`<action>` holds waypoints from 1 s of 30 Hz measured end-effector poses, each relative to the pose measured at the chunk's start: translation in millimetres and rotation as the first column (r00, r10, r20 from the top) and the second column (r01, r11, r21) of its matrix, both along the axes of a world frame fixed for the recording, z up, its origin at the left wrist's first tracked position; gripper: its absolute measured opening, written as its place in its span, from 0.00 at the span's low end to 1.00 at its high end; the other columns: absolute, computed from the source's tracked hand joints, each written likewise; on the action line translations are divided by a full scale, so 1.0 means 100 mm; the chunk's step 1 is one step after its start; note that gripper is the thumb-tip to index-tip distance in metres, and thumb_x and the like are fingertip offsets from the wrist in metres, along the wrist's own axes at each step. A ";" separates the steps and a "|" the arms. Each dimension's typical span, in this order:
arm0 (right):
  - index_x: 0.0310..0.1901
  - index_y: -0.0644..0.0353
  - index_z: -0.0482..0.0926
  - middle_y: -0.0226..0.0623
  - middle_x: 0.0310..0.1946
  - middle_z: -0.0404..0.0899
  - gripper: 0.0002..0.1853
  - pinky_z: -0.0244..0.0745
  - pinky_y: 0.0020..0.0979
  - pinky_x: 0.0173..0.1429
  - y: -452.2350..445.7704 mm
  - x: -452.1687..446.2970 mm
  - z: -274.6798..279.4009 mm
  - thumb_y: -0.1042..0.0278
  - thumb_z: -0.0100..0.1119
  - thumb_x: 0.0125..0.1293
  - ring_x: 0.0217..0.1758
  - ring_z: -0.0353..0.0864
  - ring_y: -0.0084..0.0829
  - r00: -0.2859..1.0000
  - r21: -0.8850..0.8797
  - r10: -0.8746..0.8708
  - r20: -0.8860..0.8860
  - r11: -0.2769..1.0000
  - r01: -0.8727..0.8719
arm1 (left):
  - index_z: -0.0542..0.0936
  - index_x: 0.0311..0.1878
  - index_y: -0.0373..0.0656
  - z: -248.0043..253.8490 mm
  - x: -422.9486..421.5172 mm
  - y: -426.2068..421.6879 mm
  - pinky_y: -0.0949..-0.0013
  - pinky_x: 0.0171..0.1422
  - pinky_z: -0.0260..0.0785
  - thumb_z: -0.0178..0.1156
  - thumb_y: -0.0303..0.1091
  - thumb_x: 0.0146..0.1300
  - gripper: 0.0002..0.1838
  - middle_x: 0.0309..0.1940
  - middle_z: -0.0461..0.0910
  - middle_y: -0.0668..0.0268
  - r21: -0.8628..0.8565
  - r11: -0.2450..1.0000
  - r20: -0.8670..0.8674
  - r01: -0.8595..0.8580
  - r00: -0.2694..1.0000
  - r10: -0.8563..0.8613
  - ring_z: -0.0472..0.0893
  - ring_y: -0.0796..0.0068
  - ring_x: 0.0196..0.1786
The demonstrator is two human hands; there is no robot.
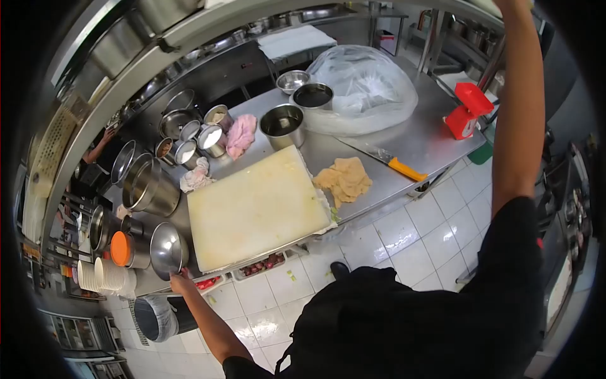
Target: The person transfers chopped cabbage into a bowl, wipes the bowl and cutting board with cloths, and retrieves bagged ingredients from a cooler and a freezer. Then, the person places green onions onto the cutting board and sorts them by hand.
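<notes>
My left hand (181,282) grips the near rim of a shiny steel mixing bowl (168,247), which is tilted on its side at the table's front left. Just to the right of the bowl lies a large yellowed white cutting board (252,208). My right arm is stretched high, and my right hand (514,5) is at the top edge of the view by the overhead shelf. Its fingers are cut off, so what it holds or touches is hidden. A tan cloth (344,180) and a knife with a yellow handle (404,168) lie right of the board.
Steel pots (282,126), a big clear plastic bag (366,88) and a red kitchen scale (467,110) stand on the steel table (404,129). Stacked paper cups (108,275) and an orange-lidded container (121,248) are at left. An overhead shelf (208,28) arches across the top.
</notes>
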State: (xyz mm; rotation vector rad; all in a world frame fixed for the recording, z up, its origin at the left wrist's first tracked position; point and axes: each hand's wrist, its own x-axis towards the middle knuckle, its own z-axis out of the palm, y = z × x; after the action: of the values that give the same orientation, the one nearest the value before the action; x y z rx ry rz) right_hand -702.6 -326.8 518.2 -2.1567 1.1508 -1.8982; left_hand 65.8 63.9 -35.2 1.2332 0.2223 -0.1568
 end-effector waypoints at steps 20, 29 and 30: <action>0.45 0.63 0.80 0.52 0.45 0.81 0.19 0.77 0.45 0.56 0.89 0.26 -5.08 0.64 0.63 0.52 0.51 0.80 0.53 0.751 0.733 0.139 -0.645 0.392 0.556 | 0.80 0.47 0.35 0.44 -5.15 -2.90 0.48 0.56 0.69 0.63 0.50 0.62 0.24 0.41 0.79 0.47 0.982 0.187 0.161 -0.023 -0.410 -0.898 0.77 0.47 0.51; 0.46 0.67 0.75 0.49 0.29 0.82 0.18 0.79 0.35 0.35 2.78 0.27 -4.70 0.69 0.62 0.54 0.25 0.84 0.36 0.915 0.976 -0.387 0.115 0.215 -0.032 | 0.75 0.49 0.36 0.43 -4.91 -2.85 0.57 0.52 0.75 0.65 0.37 0.63 0.18 0.42 0.80 0.57 0.729 -0.129 0.183 0.672 -0.374 -0.909 0.81 0.61 0.48; 0.47 0.67 0.74 0.48 0.29 0.81 0.18 0.79 0.34 0.33 2.96 0.37 -4.56 0.70 0.62 0.55 0.23 0.83 0.34 0.878 0.968 -0.450 0.165 0.245 -0.057 | 0.74 0.47 0.38 0.78 -5.00 -2.61 0.59 0.52 0.74 0.63 0.36 0.65 0.14 0.42 0.79 0.59 0.443 -0.269 0.124 0.855 -0.356 -0.926 0.80 0.65 0.48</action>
State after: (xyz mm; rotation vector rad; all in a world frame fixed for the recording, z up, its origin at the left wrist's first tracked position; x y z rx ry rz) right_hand -665.6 -31.1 61.7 -0.8421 1.8319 -0.9774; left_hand -433.8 -196.8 42.9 1.2479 -1.4673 -1.3943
